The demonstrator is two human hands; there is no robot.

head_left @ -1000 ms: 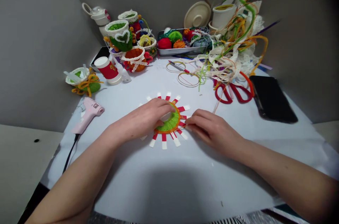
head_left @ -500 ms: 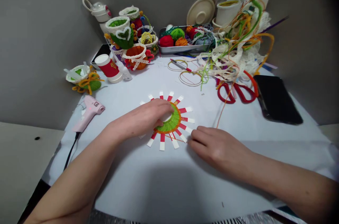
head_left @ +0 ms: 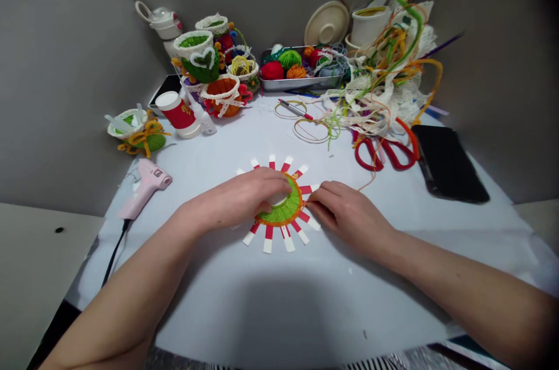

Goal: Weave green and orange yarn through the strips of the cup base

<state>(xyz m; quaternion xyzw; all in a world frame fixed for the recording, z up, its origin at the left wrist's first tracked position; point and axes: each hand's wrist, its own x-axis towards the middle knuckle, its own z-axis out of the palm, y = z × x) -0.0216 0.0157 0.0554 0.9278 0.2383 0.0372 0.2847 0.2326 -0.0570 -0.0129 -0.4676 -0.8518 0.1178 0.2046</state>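
Note:
A cut paper cup (head_left: pixel 286 207) lies on the white table, its red-and-white strips spread out like rays around a ring woven in green yarn with an orange outer edge. My left hand (head_left: pixel 251 192) grips the ring's left side, fingers over its inner rim. At the right side of the strips, my right hand (head_left: pixel 340 207) is closed, its fingertips pinching the orange yarn close to the woven edge. Part of that orange yarn (head_left: pixel 368 183) runs from behind my right hand toward the scissors. My left hand covers the strips on the left.
Red-handled scissors (head_left: pixel 386 154) and a black phone (head_left: pixel 452 163) lie at right. A pink glue gun (head_left: pixel 146 183) is at left. Behind stand yarn-covered cups (head_left: pixel 203 61), a red paper cup (head_left: pixel 177 113), a metal tray (head_left: pixel 301 83) of yarn balls and a lace pile (head_left: pixel 393 102).
My right hand has moved up and slightly left, from the lower-right strips to the right side of the ring. The paper cup has shifted slightly right and down in view, with my left hand still on it.

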